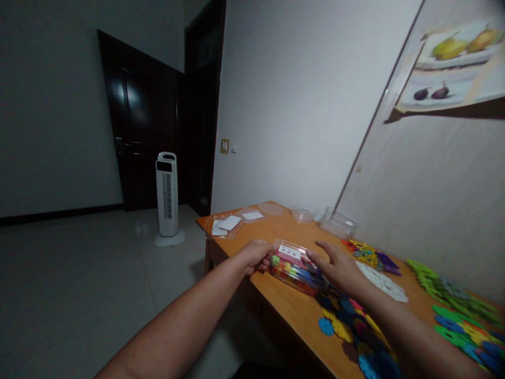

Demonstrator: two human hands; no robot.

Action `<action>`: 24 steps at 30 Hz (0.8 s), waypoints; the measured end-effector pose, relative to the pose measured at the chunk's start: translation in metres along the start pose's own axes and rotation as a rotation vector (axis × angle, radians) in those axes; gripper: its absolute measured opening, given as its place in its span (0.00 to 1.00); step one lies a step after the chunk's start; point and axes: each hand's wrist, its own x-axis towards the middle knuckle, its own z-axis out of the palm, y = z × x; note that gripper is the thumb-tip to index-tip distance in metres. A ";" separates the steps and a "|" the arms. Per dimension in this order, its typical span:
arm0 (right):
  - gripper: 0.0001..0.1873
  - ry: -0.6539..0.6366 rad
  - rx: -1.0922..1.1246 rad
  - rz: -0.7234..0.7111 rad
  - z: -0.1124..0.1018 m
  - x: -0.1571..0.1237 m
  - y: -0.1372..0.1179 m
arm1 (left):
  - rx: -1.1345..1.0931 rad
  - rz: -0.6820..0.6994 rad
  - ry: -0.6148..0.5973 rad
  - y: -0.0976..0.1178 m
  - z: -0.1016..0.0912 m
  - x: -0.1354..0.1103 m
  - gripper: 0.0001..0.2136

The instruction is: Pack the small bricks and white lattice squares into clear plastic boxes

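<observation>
A clear plastic box [294,271] packed with small colourful pieces is at the front edge of the table. Inside it, under the transparent top, shows a red and white card [291,251]. My left hand [258,257] is closed around the box's left end, its fingers curled at the front side. Over the right end lies my right hand [335,266], thumb and forefinger spread, the thumb touching the box top; its other fingers are hidden. Flower-shaped plastic discs [339,323], in blue, yellow and dark colours, lie beneath and beside my right forearm.
Clear lids with white cards [229,223] lie at the table's far left corner. A round clear tub [303,215] and an empty clear box [337,223] stand by the wall. White discs [382,281] and green discs [450,289] lie rightward. A white tower heater [168,197] stands on the floor.
</observation>
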 end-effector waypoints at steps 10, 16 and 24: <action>0.35 -0.005 0.138 0.357 0.002 -0.020 0.017 | -0.027 0.015 -0.003 -0.001 -0.001 -0.001 0.18; 0.22 -0.069 0.275 0.349 0.017 -0.016 0.031 | 0.003 0.017 -0.011 -0.003 -0.002 -0.002 0.19; 0.17 -0.080 0.441 0.392 0.019 -0.016 0.035 | -0.015 0.103 0.015 -0.002 -0.014 -0.004 0.19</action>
